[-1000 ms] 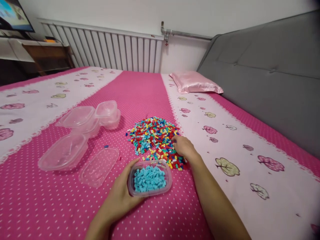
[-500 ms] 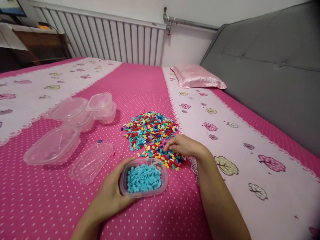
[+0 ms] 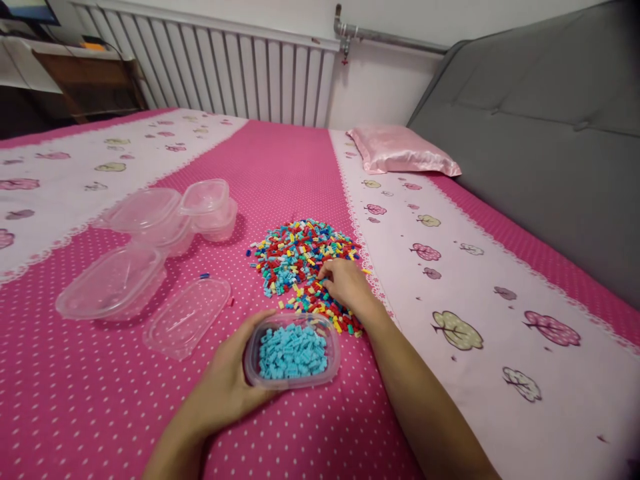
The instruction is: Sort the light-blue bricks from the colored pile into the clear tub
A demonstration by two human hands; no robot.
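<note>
My left hand (image 3: 235,377) grips the left side of a clear plastic container (image 3: 333,367), tilted a little toward me. Inside lie many light-blue building bricks (image 3: 293,352). Just beyond it spreads a heap of small mixed-colour building bricks (image 3: 295,257) in red, yellow, blue, green and white. My right hand (image 3: 345,281) is over the near right part of the heap, its fingers bent down and pinched together at the bricks. Whatever is between those fingertips is too small to make out.
Left of the heap stand several lidded clear containers (image 3: 113,283). A loose clear lid (image 3: 190,317) lies nearer, with a dark-blue brick (image 3: 205,275) by it. A pink pillow (image 3: 400,150) rests by the grey headboard (image 3: 540,113); a white radiator (image 3: 225,67) lines the wall.
My right hand has moved left and slightly farther away, deeper over the heap. My left hand still holds the container. The whole view has shifted slightly.
</note>
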